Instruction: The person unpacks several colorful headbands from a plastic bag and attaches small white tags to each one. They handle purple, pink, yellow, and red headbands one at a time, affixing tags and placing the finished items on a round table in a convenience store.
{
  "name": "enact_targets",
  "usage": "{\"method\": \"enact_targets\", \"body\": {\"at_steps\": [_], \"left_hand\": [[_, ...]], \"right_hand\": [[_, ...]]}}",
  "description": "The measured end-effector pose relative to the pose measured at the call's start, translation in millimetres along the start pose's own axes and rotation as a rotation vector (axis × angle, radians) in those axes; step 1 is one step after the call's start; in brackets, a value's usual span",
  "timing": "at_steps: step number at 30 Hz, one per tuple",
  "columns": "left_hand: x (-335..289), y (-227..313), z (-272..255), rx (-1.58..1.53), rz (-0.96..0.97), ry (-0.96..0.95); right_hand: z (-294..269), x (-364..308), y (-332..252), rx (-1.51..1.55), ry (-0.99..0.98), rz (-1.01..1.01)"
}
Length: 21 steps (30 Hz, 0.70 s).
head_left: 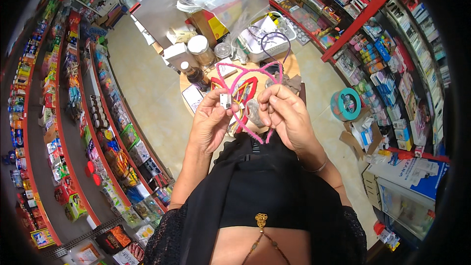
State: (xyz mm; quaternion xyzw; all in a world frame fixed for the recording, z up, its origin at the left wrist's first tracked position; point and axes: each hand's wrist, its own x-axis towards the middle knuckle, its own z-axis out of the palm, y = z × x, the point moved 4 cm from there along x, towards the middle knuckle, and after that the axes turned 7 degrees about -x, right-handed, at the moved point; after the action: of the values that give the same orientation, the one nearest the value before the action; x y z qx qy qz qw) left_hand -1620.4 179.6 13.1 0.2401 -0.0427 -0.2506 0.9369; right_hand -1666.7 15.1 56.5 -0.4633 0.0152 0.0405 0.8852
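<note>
A pink fuzzy headband [255,134] with two cat-ear loops is held in front of my chest. My left hand [210,123] pinches its left side, with a small white block [225,100] also between the fingertips. On the other side, my right hand [286,115] is closed in a pinch close to the headband; what it holds, if anything, is too small to make out. Between the hands, red and yellow fuzzy stems [247,88] lie on the round table [292,68] behind the headband. A grey rounded piece [253,113] shows beside my right fingertips.
On the table stand a dark bottle [196,76], a lidded jar [200,49] and a white basket [274,49] with a purple headband [287,49]. Stocked shelves [68,167] curve along the left, more at right. A teal bin [346,104] and open carton [362,135] sit on the floor.
</note>
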Motion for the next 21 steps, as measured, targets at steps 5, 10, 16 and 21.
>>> {"method": "enact_targets", "body": {"at_steps": [5,10,16,21], "left_hand": [[0.7,-3.0,3.8,-0.001,-0.037,0.018],[-0.1,-3.5,8.3,0.058,-0.021,0.020],[-1.2,-7.1,3.0,0.032,-0.040,0.030],[-2.4,-12.8,4.9,-0.026,-0.106,0.041]], "right_hand": [[8.2,2.3,-5.9,-0.309,-0.095,0.111],[15.8,1.8,-5.8,-0.650,-0.034,-0.149],[21.5,-1.9,-14.9,-0.858,0.004,-0.303],[24.2,1.4,-10.5,-0.892,0.006,-0.417]]}}
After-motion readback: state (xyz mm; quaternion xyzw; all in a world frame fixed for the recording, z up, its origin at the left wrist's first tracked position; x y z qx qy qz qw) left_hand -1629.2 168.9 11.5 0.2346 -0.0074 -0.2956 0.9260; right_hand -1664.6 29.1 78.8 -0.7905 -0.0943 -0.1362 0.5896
